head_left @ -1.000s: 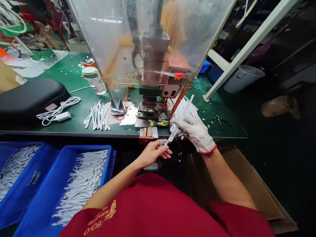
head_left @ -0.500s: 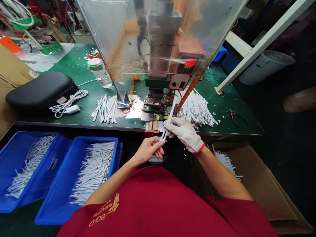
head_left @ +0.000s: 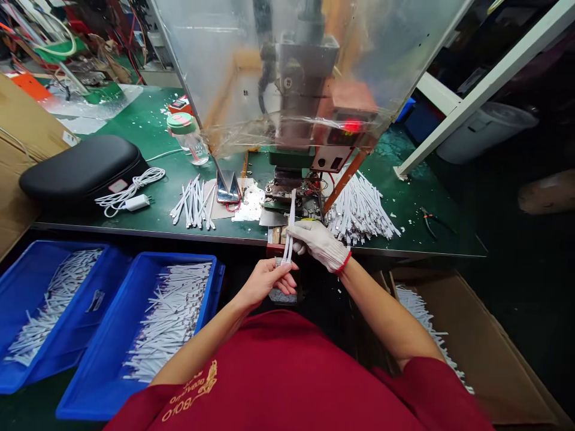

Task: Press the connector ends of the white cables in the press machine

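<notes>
White strips [head_left: 291, 211], angled nearer the loose pile [head_left: 362, 209] half a second ago, now point at the press [head_left: 291, 157]; the left hand [head_left: 267, 280] has its grip clamped on their near ends, the gloved right hand [head_left: 320, 242] on their middle, apparently lining them up with the machine

1. Twelve o'clock from the left grip [head_left: 263, 279]: the press [head_left: 287, 179] blocks, with a low opening beneath the clear shield [head_left: 224, 78].
2. One o'clock: an orange bar [head_left: 347, 181] slants across, strip pile [head_left: 362, 209] right beside.
3. Past two: bare worktop [head_left: 409, 206] with scraps, a lane before the pliers [head_left: 425, 215].
4. Eleven: phone [head_left: 228, 190] and strip bundle [head_left: 193, 203] obstruct; narrow gap at ten, then charger [head_left: 136, 203].
</notes>
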`<act>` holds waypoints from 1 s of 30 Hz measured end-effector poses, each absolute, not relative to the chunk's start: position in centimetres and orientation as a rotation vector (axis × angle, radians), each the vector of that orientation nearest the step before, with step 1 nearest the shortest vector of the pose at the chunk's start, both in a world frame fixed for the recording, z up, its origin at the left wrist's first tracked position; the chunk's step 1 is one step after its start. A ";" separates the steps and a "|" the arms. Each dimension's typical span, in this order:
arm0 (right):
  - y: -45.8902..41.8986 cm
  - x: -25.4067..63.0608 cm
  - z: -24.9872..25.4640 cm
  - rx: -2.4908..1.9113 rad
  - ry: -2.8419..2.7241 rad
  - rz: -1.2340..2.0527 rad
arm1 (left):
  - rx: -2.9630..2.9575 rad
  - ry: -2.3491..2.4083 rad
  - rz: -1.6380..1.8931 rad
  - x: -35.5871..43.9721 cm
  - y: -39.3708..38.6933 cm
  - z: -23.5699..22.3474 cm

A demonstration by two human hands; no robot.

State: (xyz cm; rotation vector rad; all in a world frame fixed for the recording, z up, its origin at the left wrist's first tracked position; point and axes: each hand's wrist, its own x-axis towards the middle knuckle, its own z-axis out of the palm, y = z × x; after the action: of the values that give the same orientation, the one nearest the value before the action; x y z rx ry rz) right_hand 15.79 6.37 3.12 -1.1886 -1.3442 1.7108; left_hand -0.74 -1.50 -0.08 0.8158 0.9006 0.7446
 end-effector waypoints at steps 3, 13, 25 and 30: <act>7.9 14.5 1.8 -1.146 -1.206 1.809 | 0.796 0.925 0.809 -1.2 -1.1 -0.1; 9.2 12.6 -0.5 -1.153 -0.981 1.809 | 0.822 0.957 0.714 -1.6 0.3 0.0; 8.5 12.1 -1.7 -1.298 -1.067 1.470 | 0.781 0.961 0.726 -1.3 0.3 -0.1; 8.4 12.1 -1.9 -1.318 -1.021 1.506 | 0.793 0.956 0.726 -1.4 0.4 0.0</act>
State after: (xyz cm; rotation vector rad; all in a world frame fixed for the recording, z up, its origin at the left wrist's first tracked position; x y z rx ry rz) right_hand 12.06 8.37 -1.93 -1.3178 -1.0208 1.5059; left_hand -1.40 0.41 -0.02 0.7929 0.9556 0.7257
